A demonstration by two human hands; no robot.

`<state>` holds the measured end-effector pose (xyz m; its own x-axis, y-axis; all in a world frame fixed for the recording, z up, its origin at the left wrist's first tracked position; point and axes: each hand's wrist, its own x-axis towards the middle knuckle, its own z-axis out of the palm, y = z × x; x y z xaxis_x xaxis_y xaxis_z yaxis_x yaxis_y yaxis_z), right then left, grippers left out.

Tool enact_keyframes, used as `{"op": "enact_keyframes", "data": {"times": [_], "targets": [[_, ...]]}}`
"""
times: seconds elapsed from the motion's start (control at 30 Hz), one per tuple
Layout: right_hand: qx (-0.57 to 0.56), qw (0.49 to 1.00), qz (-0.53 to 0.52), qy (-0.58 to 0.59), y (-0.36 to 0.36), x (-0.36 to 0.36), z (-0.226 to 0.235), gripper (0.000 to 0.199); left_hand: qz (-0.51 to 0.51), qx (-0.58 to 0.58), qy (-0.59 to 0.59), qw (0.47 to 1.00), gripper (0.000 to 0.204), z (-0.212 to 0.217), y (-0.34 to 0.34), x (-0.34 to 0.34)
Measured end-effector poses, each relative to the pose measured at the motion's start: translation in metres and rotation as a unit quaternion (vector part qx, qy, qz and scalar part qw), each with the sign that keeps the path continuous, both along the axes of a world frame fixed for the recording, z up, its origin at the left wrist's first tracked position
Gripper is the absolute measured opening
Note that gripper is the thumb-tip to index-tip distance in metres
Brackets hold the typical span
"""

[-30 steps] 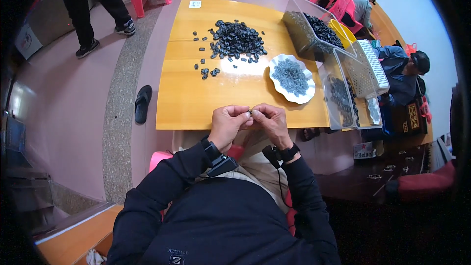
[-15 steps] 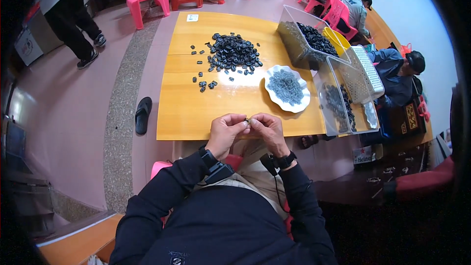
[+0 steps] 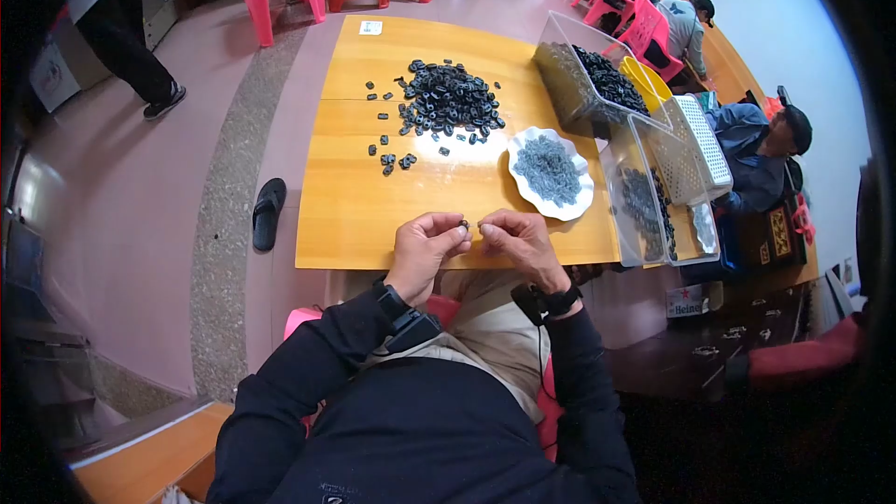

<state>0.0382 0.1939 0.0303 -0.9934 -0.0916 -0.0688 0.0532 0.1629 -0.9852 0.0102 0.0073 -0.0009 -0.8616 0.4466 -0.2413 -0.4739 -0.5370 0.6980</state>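
Over the near edge of the wooden table (image 3: 364,215), my left hand (image 3: 425,250) pinches a small black part (image 3: 464,223) between thumb and fingertips. My right hand (image 3: 523,245) is closed in a pinch just right of it, a small gap apart; whatever its fingertips hold is too small to make out. Beyond the hands lies a pile of small black plastic parts (image 3: 450,98), with several loose ones scattered at its left and near side. To the right of the pile, a white scalloped plate (image 3: 567,214) bears a heap of small translucent grey pieces (image 3: 549,171).
Clear plastic bins (image 3: 616,224) with black parts line the table's right side, beside a yellow bowl (image 3: 646,82) and a white perforated basket (image 3: 702,145). A co-worker (image 3: 761,145) sits at the right. A black slipper (image 3: 268,215) lies on the floor at left.
My hands have moved apart from touching fingertips, the right one shifting slightly right. At the far left, a walking person has moved further left. The view has shifted slightly.
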Motion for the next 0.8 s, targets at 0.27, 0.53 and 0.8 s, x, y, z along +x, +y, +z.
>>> {"op": "enact_keyframes", "data": {"times": [0.27,0.53,0.8], "targets": [[0.237,0.944,-0.113,0.198,0.045,-0.065,0.039,0.014,-0.004,-0.009,-0.012,1.000,0.018,0.004,-0.001,-0.005],[0.547,0.809,-0.100,0.192,0.061,-0.155,0.033,0.019,0.002,-0.010,-0.030,1.000,0.018,0.008,-0.003,-0.008],[0.629,0.774,-0.049,0.063,0.064,-0.199,0.014,0.018,0.020,0.010,-0.056,0.998,0.017,0.007,-0.004,-0.014]]}}
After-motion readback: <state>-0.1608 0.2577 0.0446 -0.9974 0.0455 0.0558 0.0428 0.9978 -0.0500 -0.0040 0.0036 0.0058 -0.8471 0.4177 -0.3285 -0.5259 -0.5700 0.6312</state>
